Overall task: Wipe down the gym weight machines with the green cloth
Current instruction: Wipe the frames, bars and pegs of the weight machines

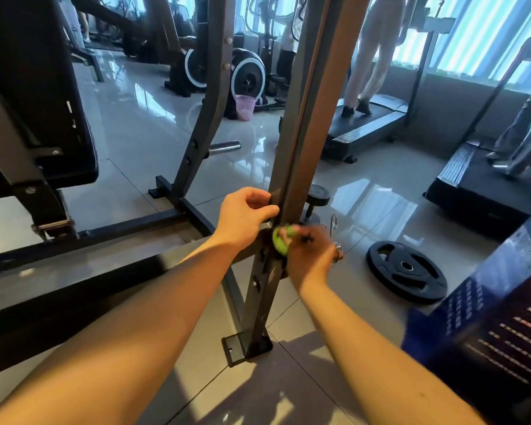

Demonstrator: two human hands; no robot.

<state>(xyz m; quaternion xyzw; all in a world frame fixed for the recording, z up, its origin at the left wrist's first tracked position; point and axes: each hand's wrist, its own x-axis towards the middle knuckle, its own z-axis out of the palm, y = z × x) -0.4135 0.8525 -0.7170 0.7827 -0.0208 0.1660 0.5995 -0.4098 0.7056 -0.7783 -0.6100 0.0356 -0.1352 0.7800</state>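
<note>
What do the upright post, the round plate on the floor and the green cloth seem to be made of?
The upright post: likely painted steel, matte dark grey, with bolts and holes. The weight plate: probably rubber-coated or cast iron, dull black, no shine. The green cloth: soft fabric, bunched; blurred, weave unclear.

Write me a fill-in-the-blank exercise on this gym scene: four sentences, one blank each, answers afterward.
1. The right hand presses a ___ cloth against the upright post.
2. The left hand grips that post just ___ the cloth.
3. The weight plate lying flat on the tiled floor is ___.
4. The small bin standing beyond the post is ___.
Missing words: green; above; black; pink.
</note>
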